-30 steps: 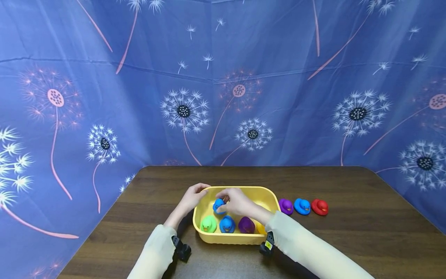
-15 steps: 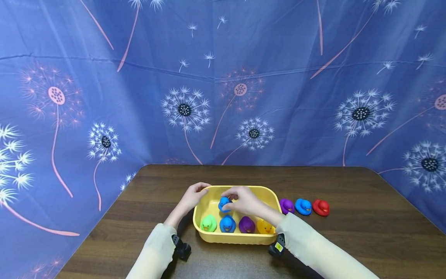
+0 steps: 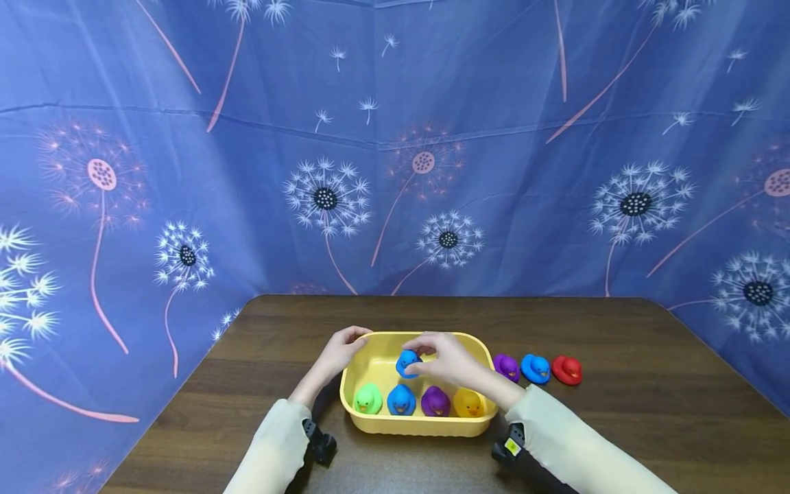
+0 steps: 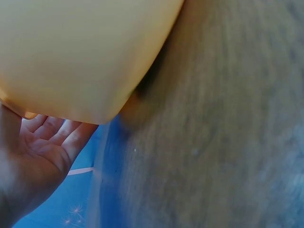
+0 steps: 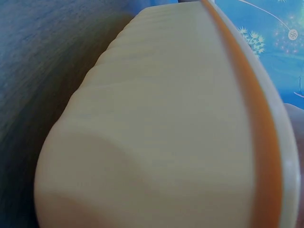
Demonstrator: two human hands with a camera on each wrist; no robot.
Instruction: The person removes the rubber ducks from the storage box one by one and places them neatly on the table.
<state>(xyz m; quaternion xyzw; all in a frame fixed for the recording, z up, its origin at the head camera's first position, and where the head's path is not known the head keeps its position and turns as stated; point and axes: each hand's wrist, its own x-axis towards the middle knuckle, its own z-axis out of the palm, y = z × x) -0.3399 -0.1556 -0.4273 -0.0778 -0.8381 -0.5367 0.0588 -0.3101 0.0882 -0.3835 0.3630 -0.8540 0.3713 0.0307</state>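
Note:
A yellow plastic tub (image 3: pixel 420 427) stands on the table. My left hand (image 3: pixel 338 350) holds its back left corner, thumb at the rim and fingers behind; the left wrist view shows this hand (image 4: pixel 40 152) against the tub's outer wall (image 4: pixel 71 57). Inside the tub, my right hand (image 3: pixel 447 358) pinches a blue rubber duck (image 3: pixel 407 363) between thumb and fingers. Along the tub's front side sit a green duck (image 3: pixel 368 399), another blue duck (image 3: pixel 402 400), a purple duck (image 3: pixel 435 401) and an orange-yellow duck (image 3: pixel 468 403). Only the tub's outer side (image 5: pixel 156 104) fills the right wrist view.
Right of the tub, a purple duck (image 3: pixel 507 368), a blue duck (image 3: pixel 535 369) and a red duck (image 3: pixel 566 370) stand in a row on the brown wooden table (image 3: pixel 648 412). A blue dandelion-print cloth (image 3: pixel 524 171) hangs behind the table.
My right hand has moved to the right within the tub, carrying the pinched blue duck. The orange-yellow duck, partly covered by the wrist before, now shows fully. My left hand stays at the corner.

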